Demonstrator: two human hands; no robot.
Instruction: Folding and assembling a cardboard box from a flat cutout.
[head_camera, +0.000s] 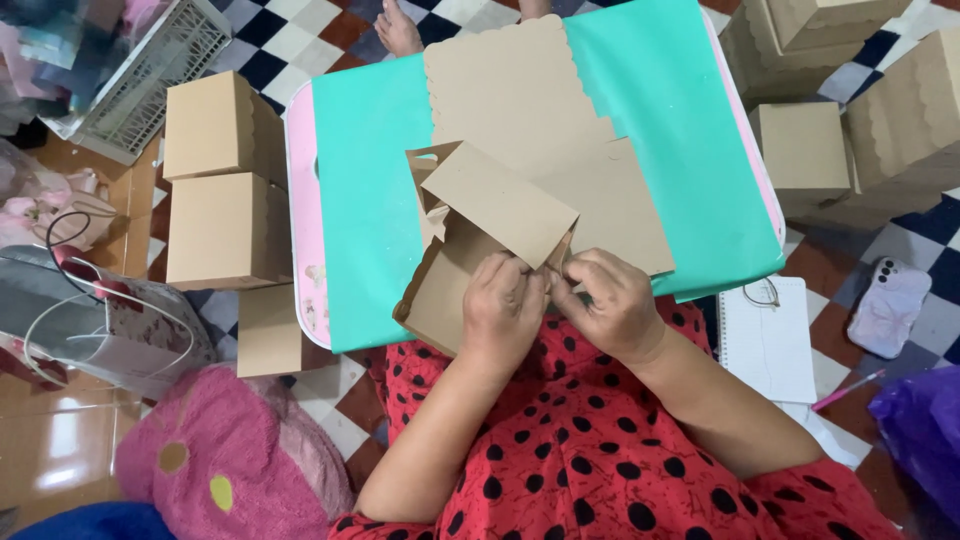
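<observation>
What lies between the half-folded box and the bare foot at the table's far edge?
In the head view, a flat scalloped cardboard sheet on the green mat lies between the box and foot.

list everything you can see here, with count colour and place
half-folded cardboard box: 1, brown, near edge of the table, in both hands
flat scalloped cardboard sheets: a stack, count unclear, brown, middle of the table
low table: 1, pink with green cover, centre
finished boxes, left: 3, brown, floor left of the table
finished boxes, right: several, brown, floor upper right
plastic crate: 1, white, upper left
cushion: 1, pink, lower left
notebook: 1, white, floor right
glasses: 1, on the notebook
phone: 1, pale case, far right
pen: 1, pink, beside the notebook
left hand: on the box's flap
right hand: pinching the flap
</observation>
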